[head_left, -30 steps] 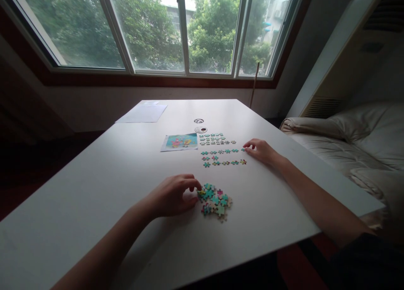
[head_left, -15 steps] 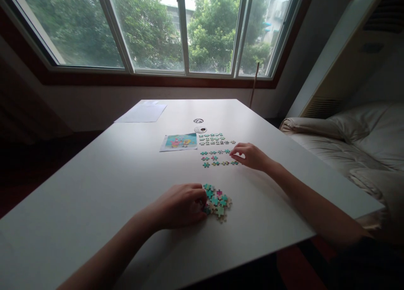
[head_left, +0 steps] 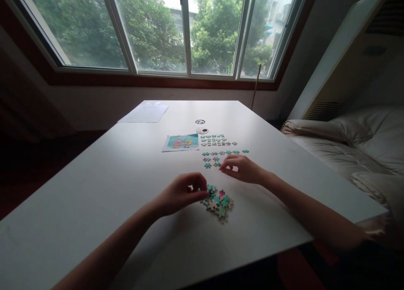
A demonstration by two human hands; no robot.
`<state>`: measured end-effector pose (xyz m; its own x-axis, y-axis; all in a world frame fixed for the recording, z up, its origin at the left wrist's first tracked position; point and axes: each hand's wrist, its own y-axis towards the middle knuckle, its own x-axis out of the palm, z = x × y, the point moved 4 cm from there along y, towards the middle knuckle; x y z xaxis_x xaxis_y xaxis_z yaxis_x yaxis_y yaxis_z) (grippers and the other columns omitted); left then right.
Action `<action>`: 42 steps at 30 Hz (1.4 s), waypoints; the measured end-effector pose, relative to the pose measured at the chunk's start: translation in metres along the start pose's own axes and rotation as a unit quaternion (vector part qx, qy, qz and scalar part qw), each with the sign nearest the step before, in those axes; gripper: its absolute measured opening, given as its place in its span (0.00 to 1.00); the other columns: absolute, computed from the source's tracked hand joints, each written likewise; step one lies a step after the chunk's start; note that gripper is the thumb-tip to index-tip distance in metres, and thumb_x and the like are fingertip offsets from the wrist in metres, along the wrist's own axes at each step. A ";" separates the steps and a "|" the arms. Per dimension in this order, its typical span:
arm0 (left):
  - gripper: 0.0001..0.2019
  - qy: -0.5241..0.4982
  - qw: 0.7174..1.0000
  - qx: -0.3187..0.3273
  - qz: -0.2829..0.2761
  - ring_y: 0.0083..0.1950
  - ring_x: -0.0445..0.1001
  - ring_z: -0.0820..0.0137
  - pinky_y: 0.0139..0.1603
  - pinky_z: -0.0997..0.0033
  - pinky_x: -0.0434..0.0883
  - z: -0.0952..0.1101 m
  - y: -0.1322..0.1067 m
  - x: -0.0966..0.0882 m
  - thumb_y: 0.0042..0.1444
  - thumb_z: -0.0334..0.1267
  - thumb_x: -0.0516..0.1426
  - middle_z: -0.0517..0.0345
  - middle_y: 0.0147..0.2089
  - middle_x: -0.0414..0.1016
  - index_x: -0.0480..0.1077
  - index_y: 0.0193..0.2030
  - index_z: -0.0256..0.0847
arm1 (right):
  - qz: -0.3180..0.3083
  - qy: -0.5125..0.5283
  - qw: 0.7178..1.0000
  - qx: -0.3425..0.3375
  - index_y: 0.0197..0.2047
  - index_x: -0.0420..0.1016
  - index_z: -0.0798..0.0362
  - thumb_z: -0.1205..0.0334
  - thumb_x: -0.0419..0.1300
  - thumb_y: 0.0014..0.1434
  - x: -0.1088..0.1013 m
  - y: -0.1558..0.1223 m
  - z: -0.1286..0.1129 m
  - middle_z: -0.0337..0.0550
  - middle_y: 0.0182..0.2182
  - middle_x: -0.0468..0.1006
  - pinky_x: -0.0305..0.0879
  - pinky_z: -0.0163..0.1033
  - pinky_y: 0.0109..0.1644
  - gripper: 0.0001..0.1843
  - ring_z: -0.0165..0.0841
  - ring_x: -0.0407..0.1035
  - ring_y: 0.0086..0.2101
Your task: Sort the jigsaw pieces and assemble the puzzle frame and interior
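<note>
My left hand (head_left: pixel 184 192) is at the left side of a heap of jigsaw puzzle pieces (head_left: pixel 217 203). Its thumb and forefinger pinch what looks like a dark teal piece at the heap's edge, partly lost against the others. Beyond the heap, my right hand (head_left: pixel 243 168) hovers over the near end of the laid-out rows of puzzle pieces (head_left: pixel 214 153). The fingers curve with a small gap by the thumb, and no piece shows in them. That hand hides part of the nearest rows.
Left of the rows lies a colourful cartoon picture sheet (head_left: pixel 181 142). Two round stickers or discs (head_left: pixel 202 131) sit behind it on the white table (head_left: pixel 104 176). White paper (head_left: pixel 145 113) lies at the far left corner. A pale sofa (head_left: pixel 331 142) stands to the right.
My left hand has lifted slightly out of the heap. My right hand has come nearer and leftward from the rows, uncovering a teal piece at the right end of one row.
</note>
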<state>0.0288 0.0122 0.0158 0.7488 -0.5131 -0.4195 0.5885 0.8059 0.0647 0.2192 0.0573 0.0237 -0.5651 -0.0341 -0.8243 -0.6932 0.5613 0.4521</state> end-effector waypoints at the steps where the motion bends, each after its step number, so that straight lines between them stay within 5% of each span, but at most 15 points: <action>1: 0.09 -0.032 0.999 -0.009 0.032 0.28 0.63 0.75 0.29 0.76 0.64 -0.003 0.002 -0.003 0.51 0.41 0.59 0.62 0.27 0.67 0.67 0.30 0.36 | 0.007 0.002 1.000 -0.005 0.34 0.75 0.53 0.63 0.56 0.58 0.001 0.001 -0.005 0.42 0.30 0.76 0.64 0.35 0.36 0.07 0.27 0.69 0.30; 6: 0.11 -0.122 0.983 -0.048 0.130 0.34 0.71 0.70 0.38 0.68 0.69 -0.013 0.007 -0.008 0.48 0.42 0.61 0.57 0.31 0.74 0.70 0.31 0.36 | 0.040 -0.007 0.999 -0.021 0.35 0.74 0.51 0.60 0.58 0.57 0.005 0.005 -0.030 0.40 0.30 0.77 0.63 0.36 0.38 0.06 0.27 0.69 0.30; 18: 0.13 -0.144 0.979 -0.061 0.133 0.35 0.73 0.68 0.41 0.65 0.70 -0.018 0.008 -0.006 0.46 0.43 0.63 0.56 0.32 0.76 0.73 0.33 0.35 | 0.079 -0.051 0.993 -0.066 0.34 0.73 0.51 0.60 0.56 0.59 0.009 0.003 -0.042 0.39 0.29 0.77 0.62 0.36 0.37 0.07 0.28 0.70 0.31; 30: 0.12 -0.124 0.977 -0.085 0.148 0.27 0.69 0.73 0.24 0.76 0.63 -0.016 0.006 -0.007 0.48 0.42 0.60 0.55 0.33 0.77 0.73 0.38 0.36 | 0.108 -0.072 0.989 -0.072 0.34 0.73 0.50 0.61 0.56 0.59 0.008 0.003 -0.041 0.40 0.29 0.77 0.63 0.37 0.37 0.06 0.29 0.69 0.31; 35: 0.08 0.029 0.985 -0.019 0.172 0.30 0.70 0.72 0.28 0.74 0.65 -0.018 0.005 -0.017 0.52 0.38 0.56 0.55 0.32 0.76 0.72 0.36 0.37 | 0.152 -0.071 0.985 -0.044 0.35 0.74 0.51 0.63 0.56 0.58 -0.003 -0.001 -0.019 0.41 0.32 0.77 0.63 0.37 0.38 0.05 0.29 0.70 0.32; 39: 0.06 0.251 0.953 0.074 0.151 0.26 0.66 0.75 0.29 0.74 0.64 -0.011 0.002 -0.014 0.55 0.33 0.53 0.59 0.30 0.73 0.71 0.35 0.39 | 0.206 -0.056 0.977 0.002 0.34 0.74 0.51 0.61 0.56 0.58 -0.014 -0.006 0.007 0.42 0.30 0.76 0.65 0.37 0.36 0.06 0.28 0.67 0.27; 42: 0.07 0.300 0.941 0.102 0.116 0.26 0.66 0.75 0.30 0.75 0.64 -0.008 -0.001 -0.007 0.56 0.32 0.51 0.59 0.32 0.73 0.71 0.35 0.40 | 0.222 -0.049 0.973 0.034 0.34 0.75 0.51 0.60 0.56 0.58 -0.019 -0.009 0.021 0.42 0.29 0.75 0.66 0.37 0.35 0.07 0.27 0.66 0.25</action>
<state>0.0204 0.0174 0.0119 0.5943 -0.0221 -0.8039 0.5225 0.7705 0.3651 0.2455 0.0709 0.0282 -0.7542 0.3013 -0.5835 -0.3574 0.5570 0.7496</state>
